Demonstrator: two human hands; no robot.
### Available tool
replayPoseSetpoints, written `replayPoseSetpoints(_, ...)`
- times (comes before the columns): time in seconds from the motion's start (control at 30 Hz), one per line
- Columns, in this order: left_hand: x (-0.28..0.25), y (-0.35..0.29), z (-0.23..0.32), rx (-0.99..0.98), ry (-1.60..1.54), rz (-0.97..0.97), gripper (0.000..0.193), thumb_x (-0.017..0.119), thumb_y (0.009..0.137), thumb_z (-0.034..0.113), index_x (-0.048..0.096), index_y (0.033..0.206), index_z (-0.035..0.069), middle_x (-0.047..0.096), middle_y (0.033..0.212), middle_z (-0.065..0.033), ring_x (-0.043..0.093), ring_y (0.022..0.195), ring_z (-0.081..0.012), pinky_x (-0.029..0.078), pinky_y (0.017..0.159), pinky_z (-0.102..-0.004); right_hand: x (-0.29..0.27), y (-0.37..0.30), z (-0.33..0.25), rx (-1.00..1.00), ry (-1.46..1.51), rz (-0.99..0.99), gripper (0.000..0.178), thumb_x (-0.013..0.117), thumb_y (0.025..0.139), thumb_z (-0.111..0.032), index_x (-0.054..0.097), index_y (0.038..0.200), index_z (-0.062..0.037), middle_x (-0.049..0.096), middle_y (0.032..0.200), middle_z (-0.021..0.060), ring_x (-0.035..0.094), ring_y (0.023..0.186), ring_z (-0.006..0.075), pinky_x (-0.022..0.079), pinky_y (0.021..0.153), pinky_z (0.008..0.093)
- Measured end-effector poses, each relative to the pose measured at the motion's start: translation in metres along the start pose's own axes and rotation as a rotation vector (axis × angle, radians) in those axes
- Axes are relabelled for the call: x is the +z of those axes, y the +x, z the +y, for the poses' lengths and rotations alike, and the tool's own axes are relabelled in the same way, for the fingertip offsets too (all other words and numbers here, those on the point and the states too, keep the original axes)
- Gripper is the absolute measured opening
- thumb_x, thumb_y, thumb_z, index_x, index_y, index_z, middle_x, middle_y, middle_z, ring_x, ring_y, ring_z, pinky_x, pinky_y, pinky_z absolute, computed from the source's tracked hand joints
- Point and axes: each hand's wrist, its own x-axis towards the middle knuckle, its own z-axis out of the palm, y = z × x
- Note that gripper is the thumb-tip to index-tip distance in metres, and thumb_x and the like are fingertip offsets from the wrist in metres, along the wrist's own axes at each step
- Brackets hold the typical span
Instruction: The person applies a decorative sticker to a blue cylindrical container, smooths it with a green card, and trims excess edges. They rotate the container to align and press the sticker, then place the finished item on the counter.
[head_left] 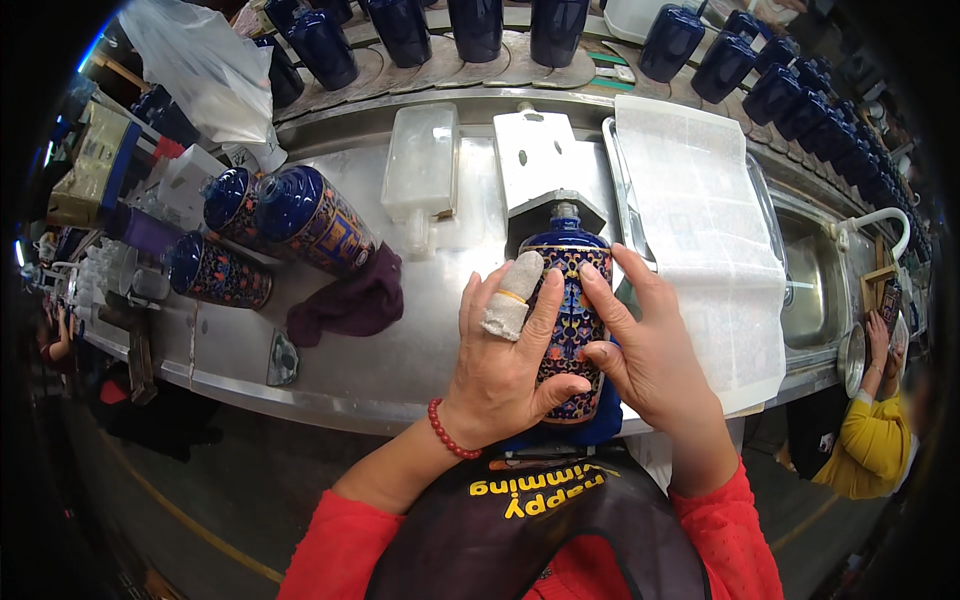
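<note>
A dark blue bottle (572, 300) with a colourful floral pattern lies in front of me, its neck pointing away against a metal stand (540, 165). My left hand (505, 350) rests on the bottle's left side, fingers stretched along it and thumb spread near the base. One left finger wears a grey cloth finger cover (512, 300) with a yellow band. On the bottle's right side lies my right hand (645, 335), fingers spread, thumb bent onto the pattern. Both hands touch the bottle without closing around it. Its underside is hidden.
Several patterned bottles (335, 235) stand at the left beside a maroon cloth (360, 300). A clear plastic container (420, 160) sits behind. White paper sheets (690, 230) cover a tray by the sink (812, 300). Plain blue bottles (400, 30) line a conveyor; a yellow-sleeved person (870, 440) works right.
</note>
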Motion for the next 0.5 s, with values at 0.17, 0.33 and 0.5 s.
replayPoseSetpoints(0.17, -0.0002, -0.0004, 0.0028, -0.003, 0.036, -0.016, 0.094, 0.048, 0.093, 0.072, 0.042, 0.155, 0.002, 0.043, 0.152, -0.0249, 0.037, 0.137, -0.0453, 0.021, 0.118, -0.0617, 0.0022, 0.0002, -0.0026, -0.009, -0.026, 0.044, 0.067, 0.079, 0.082, -0.020, 0.057, 0.145, -0.0124, 0.043, 0.149, 0.0229, 0.050, 0.124, 0.0417, 0.046, 0.103, 0.0486)
replayPoseSetpoints(0.33, 0.0012, -0.0025, 0.0036, -0.012, 0.000, -0.005, 0.095, 0.048, 0.093, 0.073, 0.039, 0.157, 0.002, 0.042, 0.153, -0.0251, 0.036, 0.138, -0.0461, 0.020, 0.118, -0.0626, 0.0031, -0.0020, -0.0038, -0.022, -0.026, 0.037, 0.065, 0.078, 0.084, -0.020, 0.057, 0.145, -0.0123, 0.042, 0.150, 0.0229, 0.050, 0.124, 0.0417, 0.045, 0.103, 0.0490)
replayPoseSetpoints(0.5, 0.0030, -0.0085, 0.0027, -0.012, -0.011, -0.010, 0.097, 0.046, 0.093, 0.075, 0.037, 0.157, 0.003, 0.040, 0.155, -0.0249, 0.034, 0.140, -0.0465, 0.019, 0.118, -0.0633, 0.0015, -0.0069, -0.0056, -0.018, -0.022, 0.042, 0.065, 0.078, 0.084, -0.020, 0.056, 0.146, -0.0126, 0.041, 0.151, 0.0232, 0.050, 0.124, 0.0417, 0.045, 0.104, 0.0489)
